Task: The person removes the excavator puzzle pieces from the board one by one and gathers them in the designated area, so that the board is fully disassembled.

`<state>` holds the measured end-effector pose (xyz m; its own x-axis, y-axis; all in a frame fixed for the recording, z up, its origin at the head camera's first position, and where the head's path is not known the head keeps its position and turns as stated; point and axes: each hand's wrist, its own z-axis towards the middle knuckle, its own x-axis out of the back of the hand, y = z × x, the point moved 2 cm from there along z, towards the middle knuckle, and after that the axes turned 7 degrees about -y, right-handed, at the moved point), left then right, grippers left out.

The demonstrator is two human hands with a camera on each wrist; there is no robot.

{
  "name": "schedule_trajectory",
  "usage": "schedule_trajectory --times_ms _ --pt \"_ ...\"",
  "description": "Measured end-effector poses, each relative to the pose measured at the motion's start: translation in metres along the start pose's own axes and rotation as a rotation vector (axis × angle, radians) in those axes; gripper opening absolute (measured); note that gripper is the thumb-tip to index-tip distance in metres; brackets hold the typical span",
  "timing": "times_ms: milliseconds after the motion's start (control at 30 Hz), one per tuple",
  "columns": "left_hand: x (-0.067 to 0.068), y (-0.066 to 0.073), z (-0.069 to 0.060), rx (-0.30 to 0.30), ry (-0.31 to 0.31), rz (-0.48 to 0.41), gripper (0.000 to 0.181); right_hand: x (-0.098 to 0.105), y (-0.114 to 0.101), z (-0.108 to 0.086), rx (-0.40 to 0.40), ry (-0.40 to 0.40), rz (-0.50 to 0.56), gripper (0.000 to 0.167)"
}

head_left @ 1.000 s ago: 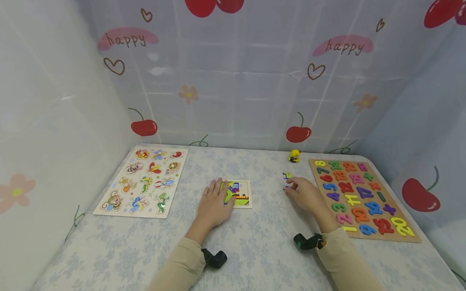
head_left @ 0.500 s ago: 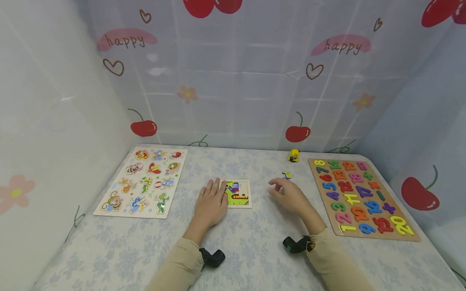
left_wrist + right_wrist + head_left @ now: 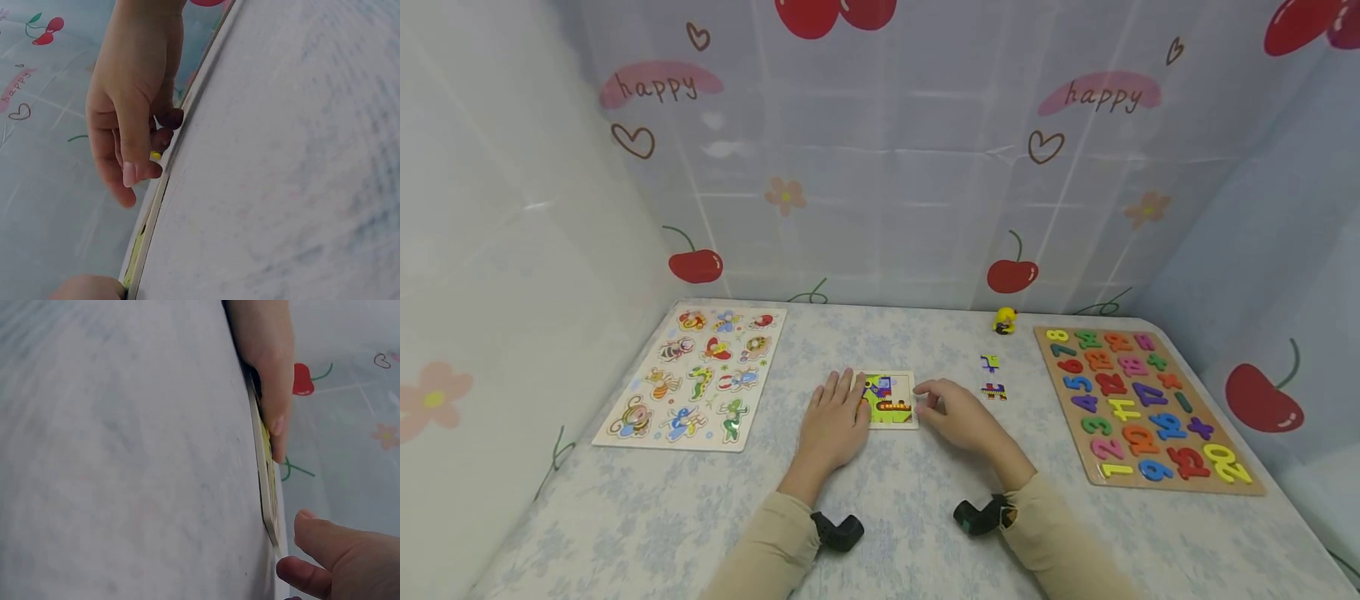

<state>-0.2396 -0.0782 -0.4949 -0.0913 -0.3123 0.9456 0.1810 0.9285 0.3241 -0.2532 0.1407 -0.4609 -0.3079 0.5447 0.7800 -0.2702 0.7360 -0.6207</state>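
Note:
My left hand (image 3: 835, 421) rests over the left part of a small square jigsaw puzzle (image 3: 904, 419) with a pale wooden frame and a green and purple picture. Part of the picture is hidden under it. Close to the puzzle's right edge is my right hand (image 3: 961, 417), its fingers bent; in the right wrist view, a gap shows between thumb and finger (image 3: 306, 575), with nothing in it. Two loose jigsaw pieces lie beyond that hand: a green and purple one (image 3: 990, 363) and, nearer, a purple and striped one (image 3: 993, 391).
An insect picture board (image 3: 752, 429) lies on the left of the table (image 3: 647, 517). At the right is a board with raised coloured numbers (image 3: 1101, 479). A small yellow toy figure (image 3: 1004, 321) stands near the back edge.
My right hand has moved left from the loose pieces to the puzzle's right edge, uncovering both pieces. The left hand has shifted slightly left, showing more of the picture.

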Motion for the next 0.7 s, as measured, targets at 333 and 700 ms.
schedule_trajectory --times_ms 333,700 --pt "-0.001 0.0 0.001 0.015 0.0 -0.011 0.06 -0.011 -0.011 0.002 0.025 -0.037 -0.085 0.032" --pt "-0.001 0.001 0.001 0.013 0.01 -0.001 0.061 -0.012 -0.013 0.003 0.041 -0.052 -0.123 0.038"
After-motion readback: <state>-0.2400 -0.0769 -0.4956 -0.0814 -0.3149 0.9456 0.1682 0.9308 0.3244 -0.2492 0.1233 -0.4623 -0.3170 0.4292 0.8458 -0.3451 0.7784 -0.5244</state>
